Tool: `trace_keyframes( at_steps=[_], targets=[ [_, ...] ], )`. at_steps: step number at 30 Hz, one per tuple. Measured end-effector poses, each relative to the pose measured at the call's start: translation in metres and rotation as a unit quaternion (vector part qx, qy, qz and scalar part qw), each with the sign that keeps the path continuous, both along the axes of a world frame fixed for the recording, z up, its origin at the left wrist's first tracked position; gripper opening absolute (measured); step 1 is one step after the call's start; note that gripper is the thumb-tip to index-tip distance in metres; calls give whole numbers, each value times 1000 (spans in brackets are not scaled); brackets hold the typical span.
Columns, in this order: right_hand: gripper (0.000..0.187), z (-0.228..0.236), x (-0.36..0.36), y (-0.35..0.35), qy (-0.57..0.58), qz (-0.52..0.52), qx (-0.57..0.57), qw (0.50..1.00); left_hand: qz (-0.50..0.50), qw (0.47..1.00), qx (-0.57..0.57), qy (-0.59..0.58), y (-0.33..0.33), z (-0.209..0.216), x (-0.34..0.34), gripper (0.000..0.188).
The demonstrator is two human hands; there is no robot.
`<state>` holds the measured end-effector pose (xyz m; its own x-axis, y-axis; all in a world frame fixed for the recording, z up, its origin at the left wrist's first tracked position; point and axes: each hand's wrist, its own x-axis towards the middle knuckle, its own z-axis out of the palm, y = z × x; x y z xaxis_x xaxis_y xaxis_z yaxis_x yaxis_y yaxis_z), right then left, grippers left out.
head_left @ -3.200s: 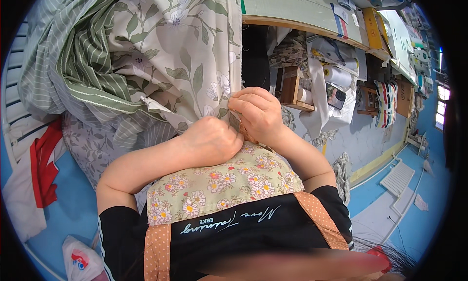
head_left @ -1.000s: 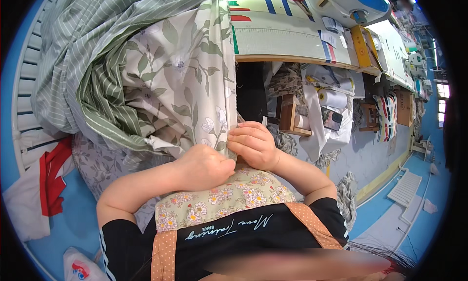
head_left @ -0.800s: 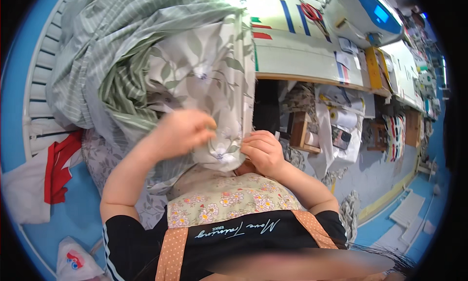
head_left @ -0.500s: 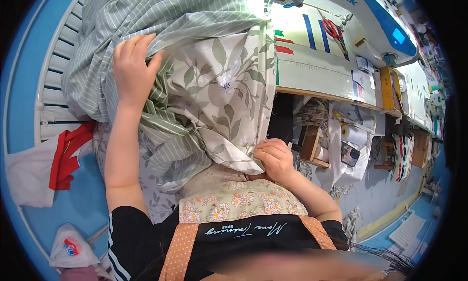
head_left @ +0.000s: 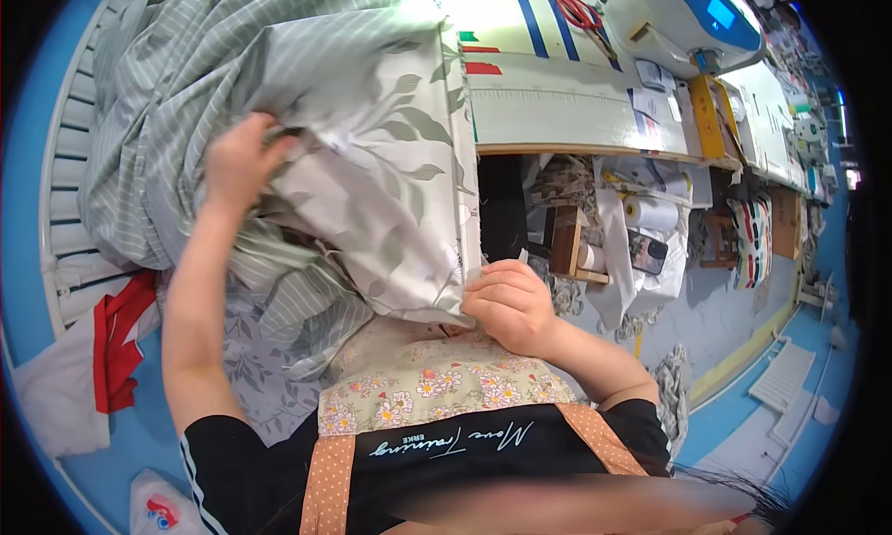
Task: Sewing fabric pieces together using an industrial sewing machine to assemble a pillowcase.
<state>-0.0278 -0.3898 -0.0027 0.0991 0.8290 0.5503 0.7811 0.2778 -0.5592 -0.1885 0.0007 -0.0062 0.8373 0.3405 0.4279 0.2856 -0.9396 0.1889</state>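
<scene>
A large cloth has a floral fabric (head_left: 390, 191) with grey-green leaves on one face and a green-and-white striped fabric (head_left: 158, 145) beside and beneath it. My left hand (head_left: 240, 163), somewhat blurred, pinches the floral fabric where it meets the stripes, and folds rise around its fingers. At the near end of the straight right edge, my right hand (head_left: 511, 303) is closed on the floral fabric, close to my apron (head_left: 446, 386). The far end of that edge runs up to the brightly lit head of the sewing machine (head_left: 688, 15), mostly out of view.
Red-handled scissors (head_left: 581, 15) lie on the white sewing table (head_left: 557, 108). Below its edge are thread cones (head_left: 650, 213), a phone (head_left: 648, 252) and a wooden holder (head_left: 567, 242). A white slatted rack (head_left: 70, 182) stands left, with a red-and-white cloth (head_left: 116, 349) beside it.
My left hand has come down from the striped folds and closed on the floral fabric, drawing it into creases. My right hand keeps its hold. The whole view has shifted, moving the table left and upward.
</scene>
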Motion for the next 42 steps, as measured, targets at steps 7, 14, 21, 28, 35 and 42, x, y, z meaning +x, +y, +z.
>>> trace_keyframes(
  at_steps=[7,14,21,28,35,42],
  targets=[
    [24,-33,-7,2,-2,-1,-17,1000,37,987,-145,57,57,27,-7,23],
    [20,-44,-6,6,-4,-17,-11,1000,192,941,-266,78,24,74,-92,14],
    [24,-32,-9,-2,-45,-14,8,999,-50,988,-142,28,-125,183,-33,9],
    [26,-38,-20,-7,-59,-65,16,996,-311,921,-124,201,-201,73,15,15],
    [25,-45,-20,-9,-88,-91,24,992,-332,891,-116,287,-210,43,24,15],
    [20,-40,-10,-6,-79,-42,8,996,-328,872,-156,328,-207,34,28,14]
  ],
)
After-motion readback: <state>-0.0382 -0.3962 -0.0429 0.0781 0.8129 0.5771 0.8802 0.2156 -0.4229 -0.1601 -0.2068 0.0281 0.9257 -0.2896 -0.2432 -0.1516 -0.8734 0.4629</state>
